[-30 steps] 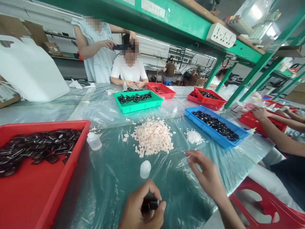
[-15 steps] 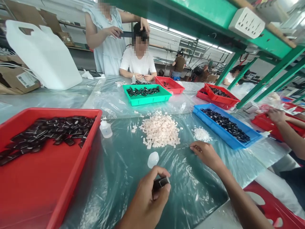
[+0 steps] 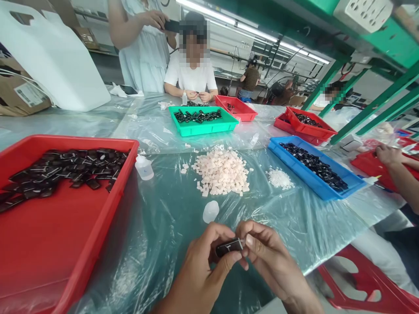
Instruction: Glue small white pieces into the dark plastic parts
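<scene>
Between the thumb and fingers of my left hand [image 3: 207, 261] is a small black plastic casing [image 3: 228, 247] with a pale end facing right. My right hand [image 3: 270, 257] is closed in a pinch at that end, on a tiny light piece mostly covered by the fingertips. Just beyond the hands lies a translucent white round piece [image 3: 211, 211]. Behind it is a heap of small cream-coloured pieces [image 3: 222, 172], and to its right a smaller pile of white bits [image 3: 279, 179].
A red tray [image 3: 122, 205] with black casings stands left, beside a small white bottle [image 3: 144, 168]. A blue tray [image 3: 327, 194] is at right, a green tray [image 3: 206, 127] farther back. A large white jug [image 3: 68, 61] stands back left. Co-workers sit across and at right.
My right hand has moved from beside the white pile, left and toward me, to the end of the black casing. My left hand still holds the casing. The view has shifted slightly.
</scene>
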`<action>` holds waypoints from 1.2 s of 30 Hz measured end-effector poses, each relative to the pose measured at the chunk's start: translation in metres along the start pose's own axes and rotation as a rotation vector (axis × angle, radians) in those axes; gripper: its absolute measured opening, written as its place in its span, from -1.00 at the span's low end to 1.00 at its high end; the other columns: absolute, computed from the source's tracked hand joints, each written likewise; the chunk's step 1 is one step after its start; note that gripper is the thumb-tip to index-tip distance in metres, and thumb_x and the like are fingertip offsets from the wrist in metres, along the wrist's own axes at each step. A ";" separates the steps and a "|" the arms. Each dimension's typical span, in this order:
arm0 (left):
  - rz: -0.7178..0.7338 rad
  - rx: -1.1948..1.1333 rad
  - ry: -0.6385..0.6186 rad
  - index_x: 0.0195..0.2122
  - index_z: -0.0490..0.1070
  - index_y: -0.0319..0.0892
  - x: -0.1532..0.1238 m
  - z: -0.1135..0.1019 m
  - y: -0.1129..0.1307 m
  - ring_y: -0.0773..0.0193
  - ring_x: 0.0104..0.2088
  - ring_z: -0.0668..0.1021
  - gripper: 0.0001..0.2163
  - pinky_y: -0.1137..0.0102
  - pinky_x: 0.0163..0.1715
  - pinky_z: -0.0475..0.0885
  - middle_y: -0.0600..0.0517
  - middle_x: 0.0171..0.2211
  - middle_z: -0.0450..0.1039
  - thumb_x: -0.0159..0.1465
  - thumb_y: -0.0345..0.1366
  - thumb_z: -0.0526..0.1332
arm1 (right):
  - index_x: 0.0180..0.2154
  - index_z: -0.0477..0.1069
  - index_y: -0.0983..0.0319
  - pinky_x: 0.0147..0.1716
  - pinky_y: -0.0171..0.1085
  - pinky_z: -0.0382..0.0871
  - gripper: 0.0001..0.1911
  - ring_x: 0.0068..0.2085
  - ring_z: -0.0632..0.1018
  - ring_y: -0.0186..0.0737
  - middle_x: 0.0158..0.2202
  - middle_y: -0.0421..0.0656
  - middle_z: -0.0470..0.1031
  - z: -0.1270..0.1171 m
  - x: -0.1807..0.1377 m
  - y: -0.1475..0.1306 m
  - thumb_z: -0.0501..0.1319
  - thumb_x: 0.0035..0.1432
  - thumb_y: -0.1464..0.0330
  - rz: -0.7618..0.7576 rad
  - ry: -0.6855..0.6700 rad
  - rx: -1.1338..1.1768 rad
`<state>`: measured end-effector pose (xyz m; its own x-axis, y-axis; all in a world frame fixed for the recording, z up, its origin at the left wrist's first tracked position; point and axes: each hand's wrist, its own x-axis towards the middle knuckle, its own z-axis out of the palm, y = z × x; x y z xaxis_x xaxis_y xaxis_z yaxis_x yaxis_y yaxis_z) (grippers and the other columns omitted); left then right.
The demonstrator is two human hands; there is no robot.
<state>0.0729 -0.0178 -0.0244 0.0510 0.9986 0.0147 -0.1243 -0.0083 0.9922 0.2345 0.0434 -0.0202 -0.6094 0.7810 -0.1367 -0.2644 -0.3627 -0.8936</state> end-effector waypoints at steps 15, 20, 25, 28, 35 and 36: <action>-0.076 -0.049 0.017 -0.24 0.30 -0.08 -0.006 0.003 -0.007 0.40 -0.63 0.38 -0.81 0.48 -0.57 0.32 0.19 -0.52 0.36 0.40 -0.10 0.20 | -0.31 0.52 0.31 -0.52 -0.42 0.38 -0.72 -0.51 0.37 -0.44 -0.49 -0.23 0.34 -0.009 -0.001 -0.002 0.37 0.26 0.20 0.128 -0.077 0.066; -0.063 -0.042 -0.007 -0.24 0.32 -0.09 -0.005 0.002 -0.007 0.43 -0.63 0.37 -0.84 0.50 -0.59 0.32 0.16 -0.45 0.37 0.39 -0.14 0.20 | -0.30 0.53 0.34 -0.53 -0.45 0.42 -0.75 -0.51 0.41 -0.44 -0.49 -0.22 0.36 -0.014 -0.002 -0.013 0.36 0.28 0.25 0.164 -0.117 0.016; -0.071 -0.016 -0.017 -0.25 0.34 -0.10 -0.005 0.002 -0.005 0.47 -0.64 0.37 -0.85 0.51 -0.60 0.31 0.15 -0.41 0.36 0.39 -0.16 0.20 | -0.30 0.53 0.34 -0.52 -0.46 0.46 -0.81 -0.50 0.45 -0.44 -0.47 -0.21 0.39 -0.017 0.000 -0.014 0.33 0.32 0.33 0.156 -0.152 0.000; -0.100 -0.052 -0.032 -0.26 0.32 -0.11 -0.005 0.003 -0.004 0.50 -0.66 0.36 -0.82 0.52 -0.60 0.29 0.16 -0.40 0.36 0.41 -0.13 0.19 | -0.28 0.53 0.35 -0.54 -0.44 0.51 -0.81 -0.52 0.48 -0.43 -0.47 -0.20 0.42 -0.017 0.002 -0.008 0.34 0.31 0.33 0.139 -0.170 0.043; -0.047 0.061 0.043 -0.21 0.37 -0.08 -0.011 0.004 -0.003 0.17 -0.26 0.57 -0.80 0.46 -0.53 0.27 0.02 -0.37 0.47 0.41 -0.07 0.17 | -0.29 0.45 0.31 -0.58 -0.46 0.54 -0.81 -0.51 0.50 -0.45 -0.47 -0.20 0.47 -0.006 0.002 0.008 0.35 0.30 0.32 0.116 -0.185 0.212; -0.056 0.103 0.054 -0.19 0.37 -0.07 -0.013 0.003 -0.003 0.12 -0.18 0.57 -0.81 0.42 -0.43 0.34 0.00 -0.34 0.51 0.42 -0.08 0.16 | -0.28 0.43 0.31 -0.57 -0.45 0.54 -0.82 -0.50 0.51 -0.44 -0.46 -0.20 0.48 -0.005 0.002 0.009 0.36 0.29 0.34 0.113 -0.185 0.224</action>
<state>0.0758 -0.0306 -0.0269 0.0013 0.9990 -0.0453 -0.0203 0.0453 0.9988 0.2348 0.0445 -0.0308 -0.7648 0.6307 -0.1314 -0.3323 -0.5610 -0.7582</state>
